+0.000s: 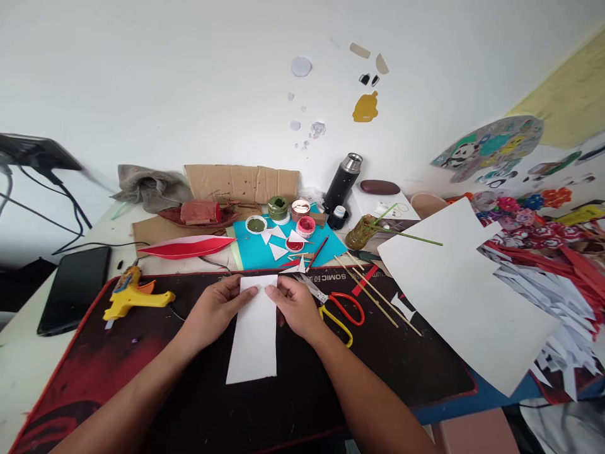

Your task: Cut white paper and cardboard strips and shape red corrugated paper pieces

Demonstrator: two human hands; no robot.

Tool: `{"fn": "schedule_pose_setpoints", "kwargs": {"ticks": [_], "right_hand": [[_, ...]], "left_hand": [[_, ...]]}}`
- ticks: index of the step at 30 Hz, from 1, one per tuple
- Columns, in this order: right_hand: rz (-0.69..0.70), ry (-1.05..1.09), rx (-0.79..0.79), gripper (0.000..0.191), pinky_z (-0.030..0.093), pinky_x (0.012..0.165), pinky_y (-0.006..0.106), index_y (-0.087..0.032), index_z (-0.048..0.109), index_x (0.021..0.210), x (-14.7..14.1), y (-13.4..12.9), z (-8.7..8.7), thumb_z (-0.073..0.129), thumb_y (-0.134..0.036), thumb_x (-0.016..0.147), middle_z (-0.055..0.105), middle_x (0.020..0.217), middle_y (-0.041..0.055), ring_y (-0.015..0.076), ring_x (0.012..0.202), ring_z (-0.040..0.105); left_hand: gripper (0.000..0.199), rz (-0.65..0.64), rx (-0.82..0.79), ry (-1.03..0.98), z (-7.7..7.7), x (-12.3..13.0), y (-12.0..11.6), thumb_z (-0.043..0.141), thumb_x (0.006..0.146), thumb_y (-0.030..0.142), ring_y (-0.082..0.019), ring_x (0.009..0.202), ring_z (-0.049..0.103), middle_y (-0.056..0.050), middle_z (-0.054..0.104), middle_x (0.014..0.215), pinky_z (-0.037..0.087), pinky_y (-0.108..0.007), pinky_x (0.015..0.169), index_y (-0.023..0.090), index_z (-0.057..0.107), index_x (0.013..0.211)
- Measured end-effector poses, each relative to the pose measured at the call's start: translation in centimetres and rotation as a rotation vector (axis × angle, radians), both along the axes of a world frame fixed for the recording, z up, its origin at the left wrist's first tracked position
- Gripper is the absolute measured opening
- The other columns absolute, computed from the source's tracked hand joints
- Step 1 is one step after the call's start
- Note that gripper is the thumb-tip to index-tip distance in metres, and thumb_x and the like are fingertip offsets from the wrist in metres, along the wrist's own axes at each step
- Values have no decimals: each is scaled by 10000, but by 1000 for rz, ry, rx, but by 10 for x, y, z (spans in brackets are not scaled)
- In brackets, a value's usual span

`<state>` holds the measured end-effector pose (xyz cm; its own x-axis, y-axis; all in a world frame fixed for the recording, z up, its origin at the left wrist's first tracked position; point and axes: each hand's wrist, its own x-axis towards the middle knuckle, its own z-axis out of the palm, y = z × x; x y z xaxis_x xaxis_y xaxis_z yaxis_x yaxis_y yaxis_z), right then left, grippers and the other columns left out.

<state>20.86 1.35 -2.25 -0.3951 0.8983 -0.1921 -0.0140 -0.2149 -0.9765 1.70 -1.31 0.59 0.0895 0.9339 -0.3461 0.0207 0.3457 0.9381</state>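
Observation:
A white paper strip (254, 340) is held upright in the view over the dark desk mat (198, 391). My left hand (215, 309) pinches its upper left edge, thumb on the front face and fingers behind. On the upper right edge, my right hand (297, 304) grips it the same way. Scissors with red and yellow handles (338, 309) lie just right of my right hand. Small white paper scraps (278, 251) rest beyond the hands, near open paint pots (306, 227) on a blue sheet (246, 249).
At the left are a yellow glue gun (137, 296), a phone (75, 290) and a red boat-shaped piece (189, 247). Rightward lie thin sticks (378, 299), a jar of murky liquid (362, 233) and a large white sheet (467, 296). A black flask (343, 183) stands behind.

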Motion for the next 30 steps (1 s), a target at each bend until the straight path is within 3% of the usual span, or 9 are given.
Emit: {"fn": "schedule_pose_setpoints", "kwargs": {"ticks": [9,14,20,24,30], "right_hand": [[-39,-6,-30,474,404,399,250,-207,635,818,-3,-2,-2,775,-659,844,521,600,-52,130,473,478],[-62,-18,2,452,381,428,249,-195,662,835,-3,-2,-3,745,-638,865,556,634,-32,133,509,481],[-94,-32,28,441,386,442,253,-195,664,851,-1,-1,-2,706,-631,894,574,632,-28,135,505,492],[-94,-24,28,470,373,399,256,-210,628,823,0,1,1,703,-669,891,554,588,-42,127,443,469],[-13,31,-15,493,421,411,256,-192,676,961,-1,-1,1,722,-677,882,605,680,-24,143,500,532]], "left_hand": [[476,22,42,-34,-7,0,-1,852,794,630,-176,608,663,5,730,724,524,-257,536,196,670,868],[490,41,31,-58,-7,3,0,893,742,622,-205,635,703,9,734,708,558,-276,554,200,683,875],[583,6,-17,-76,-8,3,0,866,765,647,-274,777,780,-81,843,972,622,-338,653,185,728,1092],[591,-77,-67,-77,-5,3,0,852,774,661,-276,743,781,-86,852,936,613,-328,620,181,757,1104],[621,3,-41,-73,-4,3,-1,853,765,668,-283,734,782,-94,856,966,624,-347,621,180,765,1139]]}}
